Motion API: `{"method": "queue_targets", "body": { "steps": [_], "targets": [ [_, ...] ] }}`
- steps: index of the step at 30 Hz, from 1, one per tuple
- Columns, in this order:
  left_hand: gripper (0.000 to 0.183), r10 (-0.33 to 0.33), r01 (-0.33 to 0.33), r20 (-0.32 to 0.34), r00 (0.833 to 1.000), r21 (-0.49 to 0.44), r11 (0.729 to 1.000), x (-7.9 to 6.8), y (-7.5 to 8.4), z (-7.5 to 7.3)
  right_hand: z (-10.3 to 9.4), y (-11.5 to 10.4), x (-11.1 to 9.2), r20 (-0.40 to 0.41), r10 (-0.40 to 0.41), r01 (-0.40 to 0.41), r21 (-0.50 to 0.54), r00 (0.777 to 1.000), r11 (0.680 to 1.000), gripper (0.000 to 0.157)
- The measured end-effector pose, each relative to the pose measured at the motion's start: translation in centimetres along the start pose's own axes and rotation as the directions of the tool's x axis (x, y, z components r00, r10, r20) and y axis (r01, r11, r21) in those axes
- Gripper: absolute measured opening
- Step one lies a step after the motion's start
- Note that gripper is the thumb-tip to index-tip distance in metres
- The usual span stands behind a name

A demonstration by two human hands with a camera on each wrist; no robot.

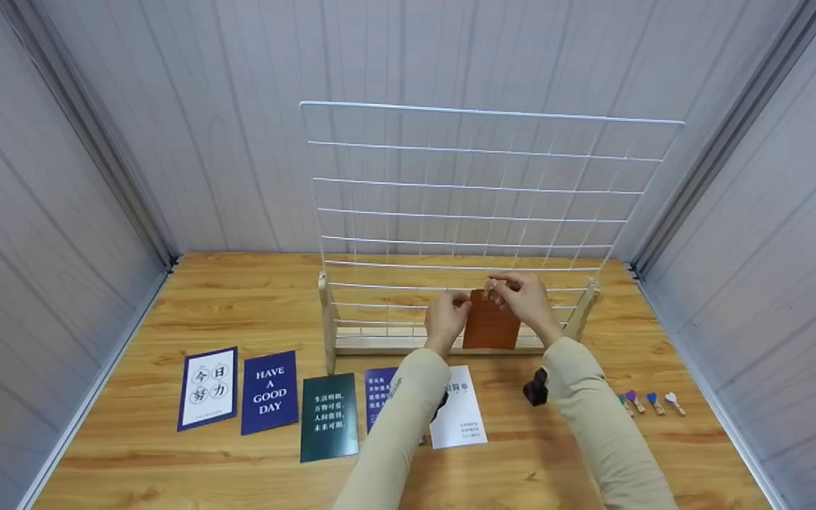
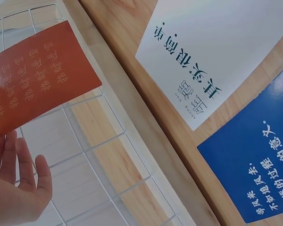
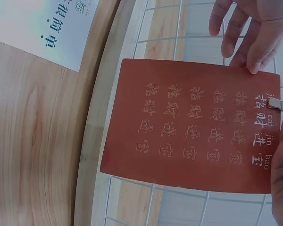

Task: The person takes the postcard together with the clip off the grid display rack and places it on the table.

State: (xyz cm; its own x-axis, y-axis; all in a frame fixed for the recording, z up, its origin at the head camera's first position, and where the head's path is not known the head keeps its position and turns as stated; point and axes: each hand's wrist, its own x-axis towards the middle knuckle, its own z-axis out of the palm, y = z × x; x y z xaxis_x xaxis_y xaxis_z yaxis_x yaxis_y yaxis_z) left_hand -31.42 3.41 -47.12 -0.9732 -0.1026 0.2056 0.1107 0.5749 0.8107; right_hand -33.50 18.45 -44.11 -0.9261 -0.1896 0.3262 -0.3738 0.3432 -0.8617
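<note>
An orange-red card (image 1: 491, 327) with Chinese characters hangs upright against the lower bars of a white wire grid rack (image 1: 493, 110). My left hand (image 1: 445, 320) pinches the card's left edge near its top, thumb and fingertip showing in the right wrist view. At the card's top edge, my right hand (image 1: 525, 301) grips a small wooden clothespin (image 3: 278, 104). Its tip lies over the first printed characters in the right wrist view. The clothespin's back end is hidden by the right fingers.
In front of the rack lie a white-and-blue card (image 1: 207, 388), a "HAVE A GOOD DAY" card (image 1: 270, 393), a green card (image 1: 329, 418), a blue card (image 2: 254, 155) and a white card (image 1: 461, 411). Several heart-topped clothespins (image 1: 654, 404) lie at right. Wooden feet (image 1: 327, 322) support the rack.
</note>
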Motion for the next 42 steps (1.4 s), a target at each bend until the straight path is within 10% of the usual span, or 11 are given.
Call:
{"method": "queue_targets", "body": {
  "steps": [21, 42],
  "targets": [
    [0.006, 0.017, -0.015, -0.028, 0.999, 0.056, 0.998, -0.2, -0.1, -0.1, 0.4, -3.3, -1.1, -0.078, -0.061, 0.059, -0.032, 0.995, 0.998, 0.015],
    [0.006, 0.098, -0.098, -0.005, 0.995, 0.003, 0.995, -0.5, -0.7, -0.7, 0.4, -2.0, -1.5, -0.139, -0.227, 0.218, -0.076, 0.964, 0.973, 0.014]
  ]
}}
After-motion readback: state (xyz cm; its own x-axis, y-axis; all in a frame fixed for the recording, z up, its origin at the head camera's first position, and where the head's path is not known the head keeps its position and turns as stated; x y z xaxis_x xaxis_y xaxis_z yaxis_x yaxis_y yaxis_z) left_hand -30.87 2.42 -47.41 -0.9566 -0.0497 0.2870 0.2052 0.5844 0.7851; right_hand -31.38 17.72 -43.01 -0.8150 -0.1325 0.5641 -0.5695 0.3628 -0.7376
